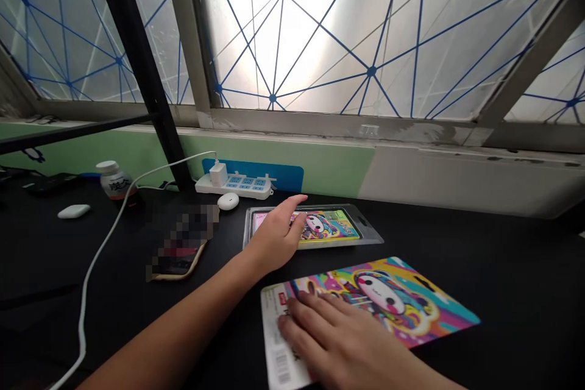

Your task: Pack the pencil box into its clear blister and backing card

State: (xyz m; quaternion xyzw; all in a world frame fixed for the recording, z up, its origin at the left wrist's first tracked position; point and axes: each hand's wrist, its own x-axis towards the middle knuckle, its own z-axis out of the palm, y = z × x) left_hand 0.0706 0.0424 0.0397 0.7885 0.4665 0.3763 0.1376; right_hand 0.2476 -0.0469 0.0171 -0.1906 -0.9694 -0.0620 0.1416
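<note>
A clear plastic blister pack (371, 233) lies on the black table with a brightly printed cartoon item (338, 225) inside. My left hand (276, 234) rests over the left part of that pack, thumb and index finger apart; its other fingers are partly hidden. Closer to me is a colourful printed card (439, 304) with a cartoon face and a white strip bearing a barcode. Flat across its lower left part lies my right hand (342, 341), fingers stretched out. Part of the card's print is hidden beneath it.
Left of my arm lie a phone (185, 265), partly blurred out, and a white cable (98, 250). Farther back are a white power strip (247, 186) with a charger (218, 173), a round white object (228, 201), a white-capped bottle (114, 180) and a black metal post (146, 67).
</note>
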